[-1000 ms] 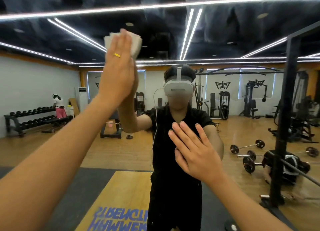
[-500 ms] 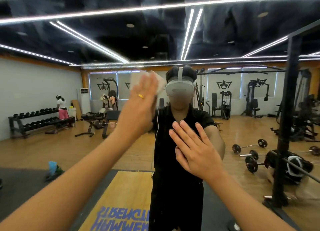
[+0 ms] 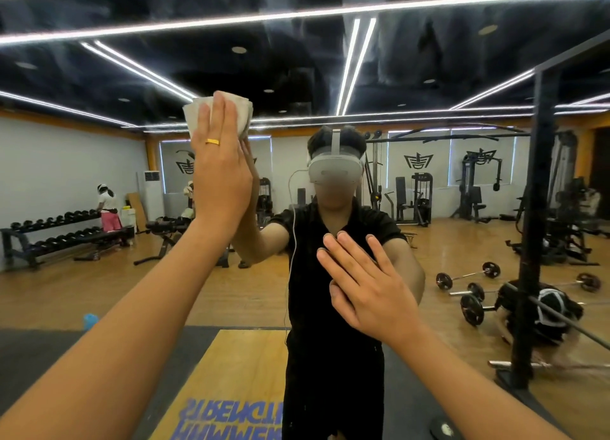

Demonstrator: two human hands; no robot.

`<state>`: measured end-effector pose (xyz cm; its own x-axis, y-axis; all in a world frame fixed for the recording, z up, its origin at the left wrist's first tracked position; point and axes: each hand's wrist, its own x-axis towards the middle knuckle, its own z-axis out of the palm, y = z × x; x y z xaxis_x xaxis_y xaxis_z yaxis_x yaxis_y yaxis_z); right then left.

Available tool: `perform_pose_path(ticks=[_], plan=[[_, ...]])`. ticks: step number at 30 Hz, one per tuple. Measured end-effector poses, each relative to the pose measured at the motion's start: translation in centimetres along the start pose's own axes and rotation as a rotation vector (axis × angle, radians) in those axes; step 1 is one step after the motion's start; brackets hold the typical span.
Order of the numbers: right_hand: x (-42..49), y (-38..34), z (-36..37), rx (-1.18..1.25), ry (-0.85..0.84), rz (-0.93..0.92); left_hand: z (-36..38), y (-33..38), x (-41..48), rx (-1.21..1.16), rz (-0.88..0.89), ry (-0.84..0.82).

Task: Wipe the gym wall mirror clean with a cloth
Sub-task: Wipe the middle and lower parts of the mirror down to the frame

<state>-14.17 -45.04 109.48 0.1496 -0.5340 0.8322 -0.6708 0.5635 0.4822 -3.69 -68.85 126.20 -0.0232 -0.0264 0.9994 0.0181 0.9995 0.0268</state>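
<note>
The left hand (image 3: 219, 179) had swept the cloth (image 3: 245, 116) back up toward the mirror's (image 3: 462, 60) top edge after a dip rightward, its fingers straight and pressing it flat (mid-stroke, I judged). The right hand (image 3: 366, 287) lay spread on the glass, holding nothing.

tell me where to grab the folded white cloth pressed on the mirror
Pinch the folded white cloth by its layered right edge, coming in from the upper right. The left hand presses its middle flat against the wall mirror with straight fingers, so only the two upper corners stick out, and the right one looks bulkier.
</note>
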Motion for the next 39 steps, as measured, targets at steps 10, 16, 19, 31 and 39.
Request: perform_pose_path(ticks=[10,16,19,31,39], plan=[[-5.9,5.2,-3.9,-0.02,-0.009,0.068,-1.5,1.8,-5.4,-0.115,-0.098,-0.165],[-7.8,7.6,-2.8,-0.15,-0.041,0.013,0.3,5.8,-7.4,-0.176,-0.038,-0.22],[-7.7,7.4,-2.5,-0.143,-0.005,0.009,1.3,7.9,-5.7,-0.138,0.063,-0.237],[-7.6,7.8,-2.2,-0.144,0.022,0.003,3.7,12.1,1.3,-0.068,-0.003,-0.155],[-7.9,8.1,-2.3,-0.133,0.008,0.009,3.4,12.0,3.6,0.032,0.095,-0.188]])
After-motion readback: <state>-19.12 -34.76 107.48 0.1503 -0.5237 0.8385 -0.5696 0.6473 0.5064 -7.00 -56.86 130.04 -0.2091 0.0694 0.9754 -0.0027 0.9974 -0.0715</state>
